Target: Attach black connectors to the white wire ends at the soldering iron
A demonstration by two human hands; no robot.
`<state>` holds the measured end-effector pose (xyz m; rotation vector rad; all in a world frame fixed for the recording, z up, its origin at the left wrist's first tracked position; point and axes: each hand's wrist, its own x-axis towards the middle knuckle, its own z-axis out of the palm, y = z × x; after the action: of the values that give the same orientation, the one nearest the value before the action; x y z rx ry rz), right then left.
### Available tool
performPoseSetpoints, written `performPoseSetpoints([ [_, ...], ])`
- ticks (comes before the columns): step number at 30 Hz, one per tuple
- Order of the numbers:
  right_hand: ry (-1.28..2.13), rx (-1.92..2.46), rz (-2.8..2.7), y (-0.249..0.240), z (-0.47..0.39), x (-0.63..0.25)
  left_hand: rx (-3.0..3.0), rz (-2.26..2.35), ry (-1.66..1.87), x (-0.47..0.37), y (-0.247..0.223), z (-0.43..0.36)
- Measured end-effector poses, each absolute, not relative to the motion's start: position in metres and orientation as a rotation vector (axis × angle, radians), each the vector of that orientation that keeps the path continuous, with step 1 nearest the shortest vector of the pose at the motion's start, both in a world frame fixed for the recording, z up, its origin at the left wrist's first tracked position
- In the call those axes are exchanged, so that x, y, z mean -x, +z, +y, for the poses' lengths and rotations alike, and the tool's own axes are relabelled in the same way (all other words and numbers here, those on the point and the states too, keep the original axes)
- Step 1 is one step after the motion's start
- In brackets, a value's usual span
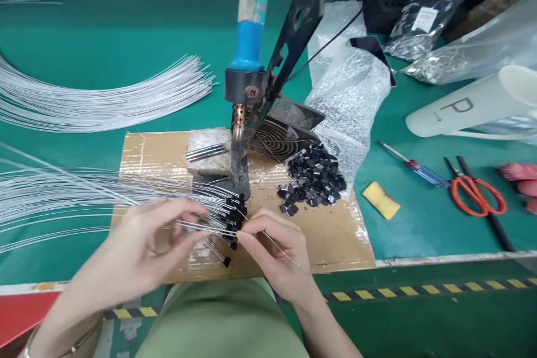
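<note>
My left hand (163,240) has its thumb and fingers closed around thin white wires (218,230) over the cardboard. Close by on the right, my right hand (279,249) is pinched at the ends of those wires; whatever sits between its fingertips is hidden. A fine silvery strand, looking like solder wire (285,254), runs through the right fingers toward the iron. Just beyond both hands, a blue-handled soldering iron (251,28) is clamped with its tip pointing down. Beneath the tip lie white wires with small black connectors (235,210) on their ends.
A pile of black connectors (314,176) lies right of a fan (277,139). Another white wire bundle (104,103) rests at left. On the right are a yellow sponge (381,200), screwdriver (419,168), orange-handled scissors (472,193), white cup (470,103) and bubble wrap (350,100).
</note>
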<state>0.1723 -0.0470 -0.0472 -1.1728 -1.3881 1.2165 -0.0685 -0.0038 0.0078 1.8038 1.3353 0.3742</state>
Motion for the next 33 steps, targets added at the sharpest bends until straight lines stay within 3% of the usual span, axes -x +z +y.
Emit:
performPoseSetpoints([
  [9, 1.255, 1.194, -1.334, -0.051, -0.045, -0.175, -1.546, 1.218, 0.357, 0.024, -0.01, -0.015],
  [16, 1.223, 1.34, -0.942, -0.056, -0.045, -0.176, -1.459, 1.308, 0.485, 0.024, -0.015, -0.012],
  [33, 1.541, 1.07, -0.642, -0.053, -0.048, -0.152, -1.402, 1.376, 0.616, 0.021, -0.014, -0.017],
])
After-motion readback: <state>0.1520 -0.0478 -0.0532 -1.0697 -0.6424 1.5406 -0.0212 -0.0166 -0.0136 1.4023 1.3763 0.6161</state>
